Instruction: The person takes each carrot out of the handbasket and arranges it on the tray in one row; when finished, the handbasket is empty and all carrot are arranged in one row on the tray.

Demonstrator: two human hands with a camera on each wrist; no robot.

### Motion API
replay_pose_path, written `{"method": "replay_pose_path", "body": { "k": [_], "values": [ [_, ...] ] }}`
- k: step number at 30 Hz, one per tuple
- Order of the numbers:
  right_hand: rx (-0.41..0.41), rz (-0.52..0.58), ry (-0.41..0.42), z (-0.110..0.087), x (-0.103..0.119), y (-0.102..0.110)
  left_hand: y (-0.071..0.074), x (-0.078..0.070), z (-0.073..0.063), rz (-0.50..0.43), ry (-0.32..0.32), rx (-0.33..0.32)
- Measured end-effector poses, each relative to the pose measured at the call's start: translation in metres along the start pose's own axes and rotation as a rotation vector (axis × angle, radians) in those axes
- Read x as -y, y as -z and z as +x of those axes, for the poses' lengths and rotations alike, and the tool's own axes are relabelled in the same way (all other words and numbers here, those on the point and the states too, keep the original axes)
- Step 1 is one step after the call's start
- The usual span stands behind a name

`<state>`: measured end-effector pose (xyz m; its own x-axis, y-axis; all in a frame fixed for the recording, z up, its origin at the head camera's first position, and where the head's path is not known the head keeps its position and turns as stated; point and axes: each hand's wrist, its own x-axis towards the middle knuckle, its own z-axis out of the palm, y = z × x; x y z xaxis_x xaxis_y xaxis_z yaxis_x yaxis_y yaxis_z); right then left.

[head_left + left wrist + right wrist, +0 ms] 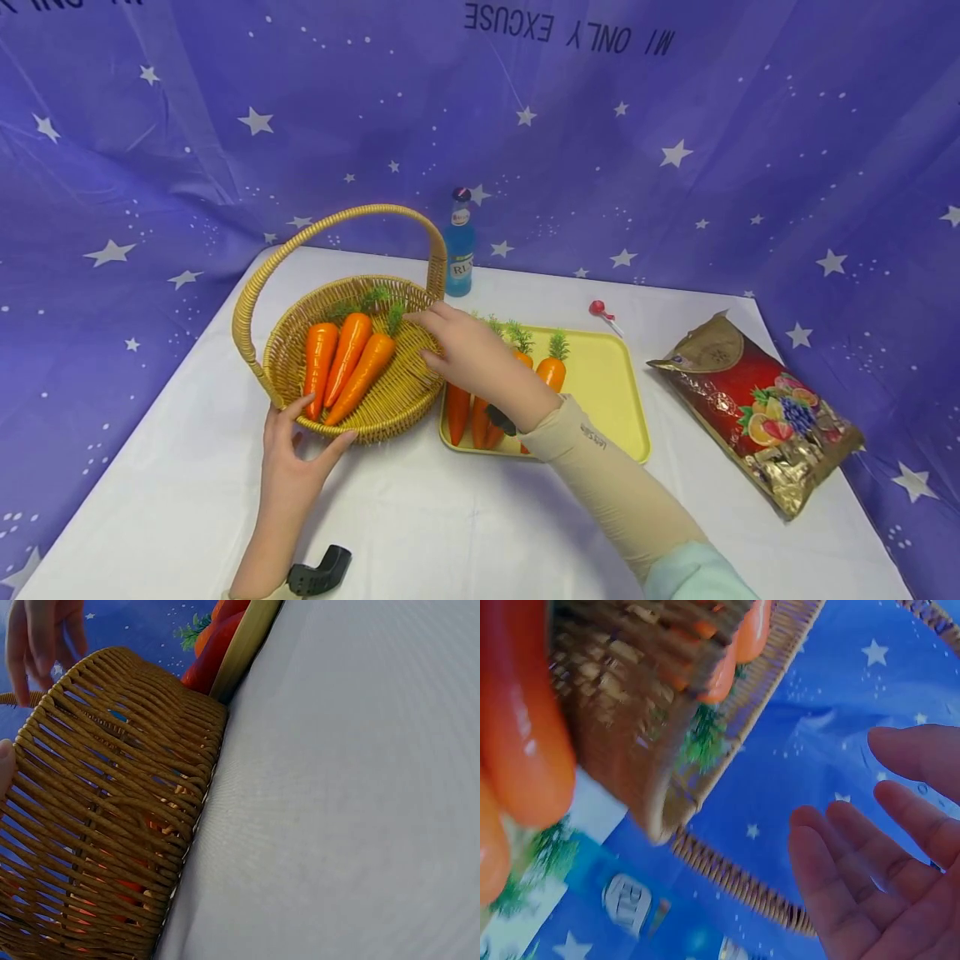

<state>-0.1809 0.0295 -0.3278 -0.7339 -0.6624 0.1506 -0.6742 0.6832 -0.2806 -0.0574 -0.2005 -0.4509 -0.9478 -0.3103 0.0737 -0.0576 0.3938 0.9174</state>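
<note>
A wicker basket [401,421] with a tall arched handle holds several orange carrots [351,358] with green leafy tops. My left hand [288,462] holds the basket's near-left rim. In the left wrist view only a fingertip shows against the woven wall [127,772]. Over the basket's right rim hovers my right hand [476,354], fingers extended and holding nothing; its palm shows in the right wrist view. Right of the basket lies a yellow tray [607,400] with more carrots [552,372], partly hidden beneath my right forearm.
Behind the basket stands a bottle of blue liquid [460,250]. A red lollipop [597,308] lies beyond the tray. At the right is a red and gold bag [757,408] with fruit pictures. A starry blue-purple cloth [570,167] hangs behind the white table [420,517].
</note>
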Motion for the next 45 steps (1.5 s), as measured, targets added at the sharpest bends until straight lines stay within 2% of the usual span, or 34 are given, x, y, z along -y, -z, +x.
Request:
{"method": "replay_pose_path", "body": {
  "k": [7,16,24,33,45],
  "values": [
    [0.081,-0.037,0.006,0.025,0.013,-0.016,0.0,0.001,0.0,0.003,-0.007,-0.003],
    [0.135,-0.092,0.019,0.044,0.012,-0.04,0.001,-0.001,0.0,0.014,-0.006,-0.003],
    [0.183,-0.114,-0.019,0.053,0.005,-0.056,0.0,-0.001,0.0,0.01,-0.019,-0.008],
    [0.187,-0.114,-0.03,0.061,-0.001,-0.074,0.0,0.001,0.0,-0.004,0.006,-0.009],
    [0.209,-0.149,-0.043,0.065,0.004,-0.082,0.001,-0.003,-0.001,-0.009,-0.007,-0.001]
  ]
}}
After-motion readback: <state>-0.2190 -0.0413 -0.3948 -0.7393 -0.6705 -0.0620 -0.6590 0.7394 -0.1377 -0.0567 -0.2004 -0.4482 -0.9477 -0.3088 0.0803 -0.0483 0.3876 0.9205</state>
